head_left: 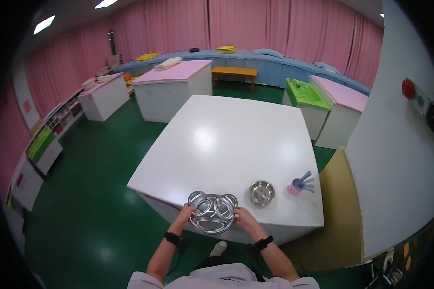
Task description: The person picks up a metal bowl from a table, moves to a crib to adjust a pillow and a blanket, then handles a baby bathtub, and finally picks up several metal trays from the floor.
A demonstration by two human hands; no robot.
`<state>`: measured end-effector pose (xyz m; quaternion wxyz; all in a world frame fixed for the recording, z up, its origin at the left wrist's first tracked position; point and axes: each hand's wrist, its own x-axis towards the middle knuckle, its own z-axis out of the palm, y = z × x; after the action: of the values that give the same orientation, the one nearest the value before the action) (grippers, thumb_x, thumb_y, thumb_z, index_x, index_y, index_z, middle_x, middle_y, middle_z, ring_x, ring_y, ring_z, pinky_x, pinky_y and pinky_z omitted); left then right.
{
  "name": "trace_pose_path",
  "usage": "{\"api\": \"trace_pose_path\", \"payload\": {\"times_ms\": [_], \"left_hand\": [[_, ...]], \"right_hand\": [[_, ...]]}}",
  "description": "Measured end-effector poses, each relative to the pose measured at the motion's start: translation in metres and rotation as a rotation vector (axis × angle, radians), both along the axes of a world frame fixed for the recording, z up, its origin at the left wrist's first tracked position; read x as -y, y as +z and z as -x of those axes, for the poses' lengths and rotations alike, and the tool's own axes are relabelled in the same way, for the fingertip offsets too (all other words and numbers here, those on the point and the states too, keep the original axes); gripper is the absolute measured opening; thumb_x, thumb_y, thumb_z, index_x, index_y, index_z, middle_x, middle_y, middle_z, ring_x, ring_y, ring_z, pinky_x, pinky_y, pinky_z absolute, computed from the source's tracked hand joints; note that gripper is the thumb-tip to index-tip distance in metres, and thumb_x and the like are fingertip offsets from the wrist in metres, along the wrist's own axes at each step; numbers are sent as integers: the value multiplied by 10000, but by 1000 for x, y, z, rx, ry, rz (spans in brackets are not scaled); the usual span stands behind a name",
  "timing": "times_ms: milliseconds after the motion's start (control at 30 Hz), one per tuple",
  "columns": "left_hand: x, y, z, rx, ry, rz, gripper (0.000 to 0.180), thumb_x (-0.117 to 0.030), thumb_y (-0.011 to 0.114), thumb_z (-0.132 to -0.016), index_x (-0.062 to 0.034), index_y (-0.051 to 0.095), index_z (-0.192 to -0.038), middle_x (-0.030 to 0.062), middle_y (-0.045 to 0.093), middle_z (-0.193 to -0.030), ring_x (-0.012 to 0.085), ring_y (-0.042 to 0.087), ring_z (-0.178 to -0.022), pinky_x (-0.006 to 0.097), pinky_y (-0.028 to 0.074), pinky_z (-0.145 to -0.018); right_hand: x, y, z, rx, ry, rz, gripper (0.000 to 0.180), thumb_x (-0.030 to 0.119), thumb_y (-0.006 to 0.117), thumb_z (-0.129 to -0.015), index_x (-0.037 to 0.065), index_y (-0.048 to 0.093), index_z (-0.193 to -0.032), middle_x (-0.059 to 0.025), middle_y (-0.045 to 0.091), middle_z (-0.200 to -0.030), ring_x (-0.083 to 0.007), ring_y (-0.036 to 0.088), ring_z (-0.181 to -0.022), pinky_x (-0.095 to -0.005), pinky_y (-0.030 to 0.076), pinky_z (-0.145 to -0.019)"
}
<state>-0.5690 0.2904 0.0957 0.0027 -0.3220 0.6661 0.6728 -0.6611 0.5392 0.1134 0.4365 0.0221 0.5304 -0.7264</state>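
Between my two hands is a shiny metal divided plate [211, 225] shaped like an animal's head, with two round ears at its far side. My left hand [186, 212] grips its left rim, fingers closed. On the opposite rim, my right hand [243, 216] is closed too. The plate is at the near edge of a white table [226, 139]; whether it rests on the top or hangs just over it I cannot tell. To its right stands a round metal bowl [262, 193]. Farther right, a pink cup [293, 187] holds several blue-grey handled utensils [304, 180].
A beige panel [340, 207] and a white wall [395, 144] close off the right side. Beyond the table are pink-topped cabinets [176, 72], a green sink unit [306, 94] and an orange bench [235, 71]. Green floor [96, 192] lies to the left.
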Motion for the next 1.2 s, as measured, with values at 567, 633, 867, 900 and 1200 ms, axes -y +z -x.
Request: {"api": "trace_pose_path", "payload": {"times_ms": [567, 633, 867, 900, 1200], "left_hand": [[52, -67, 140, 128, -259, 30, 371, -242, 527, -721, 104, 514, -855, 183, 572, -714, 248, 577, -548, 347, 457, -444], [55, -66, 141, 120, -225, 55, 369, -248, 528, -729, 96, 517, -863, 179, 574, -714, 249, 582, -551, 348, 459, -441], [58, -67, 138, 90, -212, 476, 472, -295, 592, -720, 77, 497, -994, 212, 581, -870, 273, 589, -788, 346, 466, -683], [60, -70, 131, 22, -173, 610, 465, -292, 604, -721, 63, 498, -1002, 204, 573, -881, 277, 574, -821, 345, 454, -717], [7, -7, 126, -434, 10, 829, 113, -100, 571, -761, -5, 557, -820, 91, 543, -771, 209, 518, -734, 314, 417, -635]], "right_hand": [[43, -53, 104, -2, -182, -412, 208, 263, 514, -791, 65, 543, -849, -4, 522, -670, -107, 507, -587, -273, 445, -581], [46, -52, 105, -24, -210, -426, 228, 272, 519, -790, 59, 546, -866, -8, 529, -681, -108, 513, -598, -271, 446, -583], [10, -85, 101, -151, -58, -411, 440, 265, 520, -842, 27, 429, -1201, -70, 567, -991, -125, 552, -838, -263, 459, -745], [-2, -80, 94, -213, -35, -319, 463, 260, 513, -852, 29, 396, -1237, -79, 557, -1036, -130, 545, -880, -265, 447, -785], [-172, -7, 37, -311, -297, -158, 369, 214, 478, -866, 13, 454, -1175, -117, 554, -1069, -190, 550, -970, -295, 418, -870]]}}
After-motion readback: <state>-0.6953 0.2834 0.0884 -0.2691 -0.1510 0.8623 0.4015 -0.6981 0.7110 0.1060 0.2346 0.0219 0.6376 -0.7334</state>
